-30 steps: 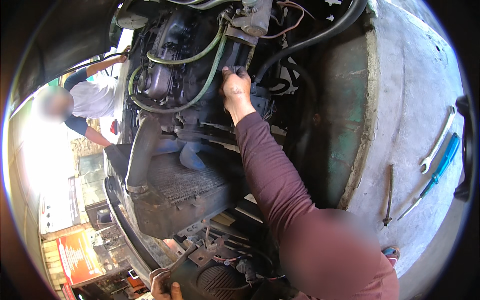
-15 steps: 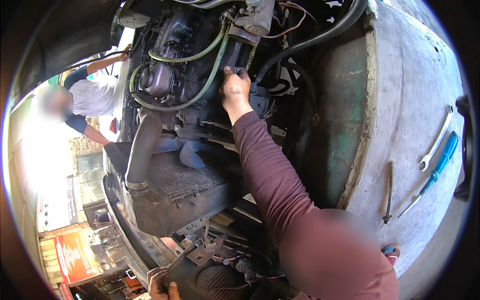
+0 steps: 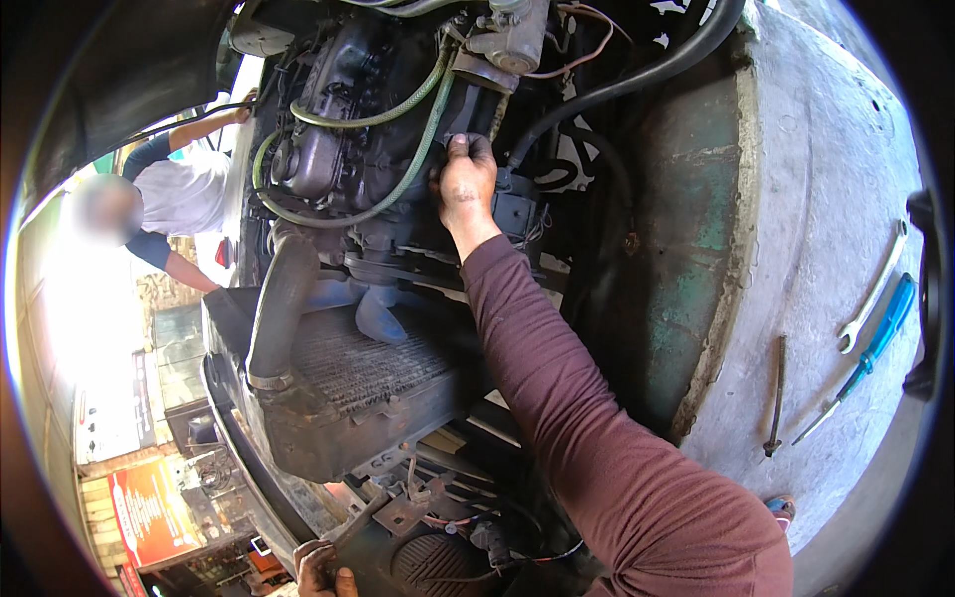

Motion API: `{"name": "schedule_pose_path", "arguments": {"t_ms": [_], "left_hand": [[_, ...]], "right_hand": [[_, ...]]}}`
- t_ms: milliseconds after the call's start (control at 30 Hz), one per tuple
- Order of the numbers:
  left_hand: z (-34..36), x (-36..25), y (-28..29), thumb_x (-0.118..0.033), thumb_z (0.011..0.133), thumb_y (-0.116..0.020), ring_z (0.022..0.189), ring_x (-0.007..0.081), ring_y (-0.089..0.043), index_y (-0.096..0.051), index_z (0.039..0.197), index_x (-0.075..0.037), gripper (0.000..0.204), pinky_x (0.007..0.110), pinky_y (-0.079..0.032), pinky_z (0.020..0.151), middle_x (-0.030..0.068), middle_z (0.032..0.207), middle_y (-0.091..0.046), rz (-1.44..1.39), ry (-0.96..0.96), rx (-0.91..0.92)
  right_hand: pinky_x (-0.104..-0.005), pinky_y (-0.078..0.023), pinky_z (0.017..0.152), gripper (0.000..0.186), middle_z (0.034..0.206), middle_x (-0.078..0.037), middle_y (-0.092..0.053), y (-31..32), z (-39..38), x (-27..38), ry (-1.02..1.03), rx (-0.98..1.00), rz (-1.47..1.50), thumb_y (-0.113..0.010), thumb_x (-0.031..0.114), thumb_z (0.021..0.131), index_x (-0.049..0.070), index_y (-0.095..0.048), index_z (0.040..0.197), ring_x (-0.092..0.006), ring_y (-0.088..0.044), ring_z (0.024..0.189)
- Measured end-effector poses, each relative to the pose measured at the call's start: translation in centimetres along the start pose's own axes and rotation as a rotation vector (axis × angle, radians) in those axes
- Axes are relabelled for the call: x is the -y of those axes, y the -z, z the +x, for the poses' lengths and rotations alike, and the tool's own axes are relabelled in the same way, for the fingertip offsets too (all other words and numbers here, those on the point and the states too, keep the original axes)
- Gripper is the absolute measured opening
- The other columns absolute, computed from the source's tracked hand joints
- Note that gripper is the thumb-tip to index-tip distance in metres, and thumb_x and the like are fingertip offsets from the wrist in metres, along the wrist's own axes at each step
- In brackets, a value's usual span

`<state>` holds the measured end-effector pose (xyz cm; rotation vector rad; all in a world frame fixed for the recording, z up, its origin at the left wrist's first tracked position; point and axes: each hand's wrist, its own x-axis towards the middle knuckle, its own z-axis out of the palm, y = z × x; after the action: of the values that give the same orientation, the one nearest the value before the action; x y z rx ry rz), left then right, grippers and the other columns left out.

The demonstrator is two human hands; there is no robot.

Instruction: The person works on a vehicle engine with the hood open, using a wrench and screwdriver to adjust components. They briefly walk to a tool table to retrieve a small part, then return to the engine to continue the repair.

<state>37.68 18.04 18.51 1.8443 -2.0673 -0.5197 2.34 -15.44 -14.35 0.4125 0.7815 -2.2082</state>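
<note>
My right hand [image 3: 468, 184], at the end of a maroon sleeve, is deep in the engine bay beside the dark, greasy engine [image 3: 338, 119]. Its fingers are curled closed with the thumb uppermost; whatever they grip is hidden. Just above it sits a grey metal housing [image 3: 502, 45]. A greenish braided hose [image 3: 423, 164] loops past on its left. At the lower edge, my left hand [image 3: 323, 572] has its fingers curled over the edge of the vehicle's dark front panel [image 3: 373, 542]. Between the hands lie the radiator [image 3: 358, 383] and a blue fan blade [image 3: 378, 316].
A wrench [image 3: 875, 289], a blue-handled screwdriver [image 3: 875, 333] and a thin metal rod [image 3: 777, 398] lie on the pale fender [image 3: 796, 199]. A thick black hose [image 3: 637, 80] crosses the bay. Another person [image 3: 184, 194] leans on the vehicle's far side.
The view has shifted slightly, and more of my right upper sleeve shows plainly. Both hands keep about the same places on the vehicle.
</note>
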Motion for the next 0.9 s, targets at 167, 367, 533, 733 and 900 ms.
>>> {"name": "schedule_pose_path", "arguments": {"t_ms": [167, 367, 533, 733, 900], "left_hand": [[-0.2, 0.1, 0.2, -0.024, 0.093, -0.076, 0.098, 0.0172, -0.059, -0.064, 0.12, 0.006, 0.042, 0.03, -0.048, 0.086, 0.0107, 0.118, -0.066, 0.017, 0.006, 0.006], [0.1, -0.4, -0.1, -0.022, 0.093, -0.075, 0.103, 0.0191, -0.061, -0.064, 0.12, 0.005, 0.04, 0.032, -0.05, 0.091, 0.0117, 0.121, -0.065, 0.036, -0.012, -0.003], [0.2, 0.1, 0.4, -0.022, 0.093, -0.075, 0.105, 0.0195, -0.061, -0.066, 0.119, 0.005, 0.038, 0.032, -0.05, 0.091, 0.0117, 0.122, -0.065, 0.066, -0.031, 0.022], [0.4, 0.3, 0.1, -0.024, 0.093, -0.075, 0.105, 0.0203, -0.062, -0.067, 0.116, 0.005, 0.038, 0.032, -0.05, 0.091, 0.0123, 0.122, -0.064, 0.059, -0.042, 0.011], [0.2, 1.4, 0.4, -0.021, 0.093, -0.074, 0.105, 0.0211, -0.062, -0.066, 0.119, 0.006, 0.038, 0.033, -0.05, 0.091, 0.0124, 0.12, -0.065, 0.025, -0.008, -0.003]], "right_hand": [[-0.0302, -0.037, 0.046, 0.013, 0.072, -0.001, -0.053, -0.6, -1.1, 1.2, -0.057, -0.01, 0.016, -0.058, 0.017, 0.105, 0.007, -0.053, 0.098, -0.0123, -0.047, 0.052], [-0.031, -0.043, 0.067, 0.012, 0.079, -0.001, -0.056, -1.7, 0.3, 0.8, 0.129, -0.192, -0.146, -0.064, 0.011, 0.1, 0.005, -0.055, 0.095, -0.0132, -0.047, 0.069], [-0.0321, -0.043, 0.071, 0.014, 0.081, -0.001, -0.056, -1.4, -1.1, 0.7, 0.091, -0.158, -0.147, -0.066, 0.012, 0.099, 0.004, -0.056, 0.092, -0.0133, -0.047, 0.075], [-0.0321, -0.043, 0.071, 0.015, 0.082, -0.004, -0.058, -1.5, -1.0, 1.5, 0.107, -0.167, -0.226, -0.066, 0.011, 0.098, 0.001, -0.056, 0.092, -0.0144, -0.049, 0.075], [-0.0338, -0.046, 0.078, 0.013, 0.087, -0.009, -0.063, -1.6, -0.8, 1.5, 0.133, -0.185, -0.237, -0.064, 0.007, 0.097, -0.002, -0.056, 0.096, -0.0183, -0.054, 0.08]]}}
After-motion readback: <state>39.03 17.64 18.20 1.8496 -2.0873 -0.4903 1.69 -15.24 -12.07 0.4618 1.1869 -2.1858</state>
